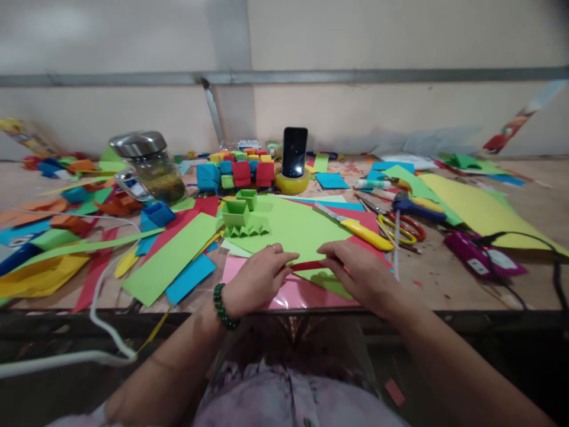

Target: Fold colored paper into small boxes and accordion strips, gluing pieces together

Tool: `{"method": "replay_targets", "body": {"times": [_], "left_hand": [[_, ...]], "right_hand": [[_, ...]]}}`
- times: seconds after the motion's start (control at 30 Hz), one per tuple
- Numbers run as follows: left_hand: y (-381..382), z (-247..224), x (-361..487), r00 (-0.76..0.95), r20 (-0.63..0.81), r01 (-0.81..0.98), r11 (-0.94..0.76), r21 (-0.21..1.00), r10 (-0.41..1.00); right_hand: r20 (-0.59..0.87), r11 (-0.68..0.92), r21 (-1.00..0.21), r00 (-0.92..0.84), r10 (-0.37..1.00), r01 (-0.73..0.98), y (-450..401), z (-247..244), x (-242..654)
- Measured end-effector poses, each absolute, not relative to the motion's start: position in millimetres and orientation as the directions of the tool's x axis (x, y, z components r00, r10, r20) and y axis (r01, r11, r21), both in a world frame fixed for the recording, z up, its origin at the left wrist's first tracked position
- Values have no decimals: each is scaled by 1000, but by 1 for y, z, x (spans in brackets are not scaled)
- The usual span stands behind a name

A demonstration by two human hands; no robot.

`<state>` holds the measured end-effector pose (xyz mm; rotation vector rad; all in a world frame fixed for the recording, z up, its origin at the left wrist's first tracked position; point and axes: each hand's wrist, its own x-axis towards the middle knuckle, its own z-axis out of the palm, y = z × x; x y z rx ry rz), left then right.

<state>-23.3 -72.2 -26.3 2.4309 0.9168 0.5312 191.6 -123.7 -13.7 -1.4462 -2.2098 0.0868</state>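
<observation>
A narrow red paper strip [306, 266] lies across the front of the green paper sheet [293, 222]. My left hand [262, 273], with a green bead bracelet [222, 307] at the wrist, pinches the strip's left end. At the strip's right end, my right hand [355, 274] pinches it between thumb and fingers. Behind my left hand stand two small open green paper boxes [235, 213], and a zigzag-folded green strip [246, 230] sits before them. A yellow-handled cutter knife [360, 231] rests on the sheets beyond my right hand.
Folded paper cubes [241, 174] are stacked behind, beside a phone [295, 152] propped on a tape roll [291, 181]. A glass jar [153, 169] stands left. Scissors [400, 226], pliers [418, 207] and a purple corded device [482, 255] lie right. A white cable [100, 314] hangs over the left front edge.
</observation>
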Motion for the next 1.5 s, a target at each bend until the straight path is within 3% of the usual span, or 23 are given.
{"method": "replay_targets", "body": {"times": [0.07, 0.17, 0.3, 0.4, 0.5, 0.67, 0.8, 0.9, 0.97, 1.03, 1.1, 1.2, 1.3, 1.37, 1.43, 1.5], "left_hand": [[-78, -17, -24, 697, 196, 448, -632, 632, 690], [-88, -6, -23, 680, 161, 329, -494, 805, 715], [-101, -6, -22, 644, 42, 246, -258, 934, 764], [-108, -9, -22, 618, 57, 206, -232, 951, 784], [-112, -8, -22, 609, 81, 184, -240, 953, 789], [-118, -7, -21, 751, 50, 172, -269, 948, 658], [-128, -10, -28, 791, -93, 182, -87, 979, 604], [-136, -15, -46, 751, -216, 253, 31, 967, 624], [-139, -17, -61, 691, -210, 298, -8, 955, 692], [-143, -16, -71, 646, -174, 318, -55, 946, 743], [-151, -13, -71, 661, -75, 277, -150, 949, 747], [-172, -10, -57, 765, 0, 166, -197, 966, 645], [-199, -20, -43, 888, -159, 169, 15, 986, 431], [-215, -31, -43, 895, -209, 151, 172, 973, 394], [-228, -40, -49, 871, -214, 107, 254, 961, 443], [-236, -44, -55, 824, -198, 48, 283, 958, 531]], "right_hand": [[492, 550, -273, -377, 785, 789, -128, -8, 191], [531, 604, -287, -402, 746, 743, -137, 2, 187], [496, 483, -544, -202, 844, 686, -148, 7, 181], [365, 330, -735, -66, 929, 593, -152, 6, 176], [277, 257, -804, -44, 960, 537, -155, 5, 172], [312, 406, -713, -259, 914, 572, -164, 2, 160], [309, 402, -684, -258, 916, 609, -179, 4, 161], [352, 280, -728, -9, 936, 626, -194, 9, 187], [430, 191, -771, 276, 860, 608, -206, 15, 208], [387, 120, -810, 370, 845, 574, -218, 20, 219], [256, 70, -833, 270, 928, 549, -229, 21, 211], [97, 84, -866, 0, 995, 494, -243, 14, 172], [62, 117, -883, -134, 989, 454, -255, 3, 136], [38, 97, -892, -142, 989, 442, -264, -2, 131], [85, 75, -907, 5, 996, 415, -273, -2, 142], [190, 88, -931, 265, 945, 354, -280, 2, 159]]}}
